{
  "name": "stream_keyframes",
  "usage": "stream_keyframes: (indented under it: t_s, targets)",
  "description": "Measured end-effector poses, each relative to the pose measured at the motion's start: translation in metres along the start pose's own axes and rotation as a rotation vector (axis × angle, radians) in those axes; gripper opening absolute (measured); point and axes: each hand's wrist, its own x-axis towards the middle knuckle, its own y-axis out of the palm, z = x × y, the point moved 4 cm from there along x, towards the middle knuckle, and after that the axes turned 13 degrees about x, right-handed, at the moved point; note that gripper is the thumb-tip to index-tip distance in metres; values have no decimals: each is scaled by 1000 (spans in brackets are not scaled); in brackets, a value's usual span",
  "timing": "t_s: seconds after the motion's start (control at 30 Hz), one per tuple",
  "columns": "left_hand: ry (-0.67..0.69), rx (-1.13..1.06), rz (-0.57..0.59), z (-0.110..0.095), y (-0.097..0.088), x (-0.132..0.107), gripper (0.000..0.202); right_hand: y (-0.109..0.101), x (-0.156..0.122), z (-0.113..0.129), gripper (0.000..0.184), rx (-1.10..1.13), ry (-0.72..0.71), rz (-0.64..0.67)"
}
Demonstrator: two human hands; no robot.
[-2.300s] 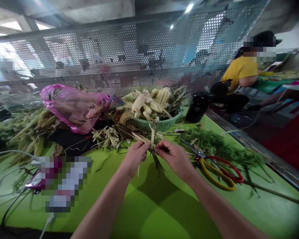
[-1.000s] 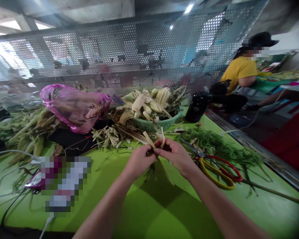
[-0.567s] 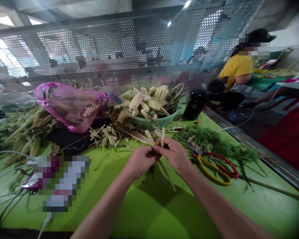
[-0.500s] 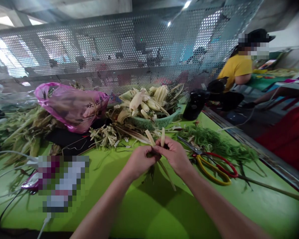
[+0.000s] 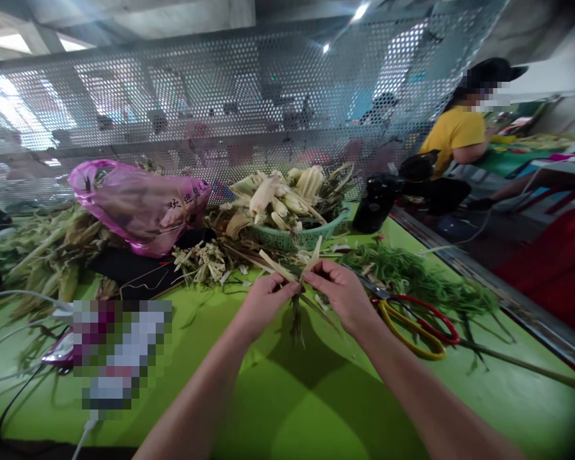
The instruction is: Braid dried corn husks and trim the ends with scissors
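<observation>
Over the green table, my left hand (image 5: 267, 303) pinches a pale strip of corn husk (image 5: 272, 262) that slants up to the left. My right hand (image 5: 336, 291) grips a second upright end of husk (image 5: 315, 253) between thumb and fingers. The two hands are close together, and the strips meet between the fingertips. A thin bundle of stringy husk ends (image 5: 296, 324) hangs below them. Whether the strips are tied together there I cannot tell. Red-and-yellow-handled scissors (image 5: 402, 313) lie beside my right wrist.
A green basket (image 5: 301, 237) of corn husks stands behind the hands, a black bottle (image 5: 374, 203) to its right. Leftward are a pink plastic bag (image 5: 138, 203) and cut husk pieces (image 5: 201, 262). Green fibres (image 5: 412, 275) lie right. A person in yellow (image 5: 453, 137) sits beyond.
My hands have moved slightly apart, and the upper strip ends spread wider. The long strip below swung away, and the hanging bundle shows more clearly. The scissors stayed in place.
</observation>
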Motion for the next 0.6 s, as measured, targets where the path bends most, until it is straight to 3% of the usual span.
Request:
stream_keyframes:
  t_s: [0.13,0.33,0.6]
  targets:
    - [22,-67,23,-2,1,0,19,1,-2,-1,23,32,16,-37]
    - [-95,-29,-136,5,-10,0,25,8,-4,1,28,-65,116,134]
    - [-127,-76,-180,6,-15,-1,27,11,-1,0,23,-218,-9,179]
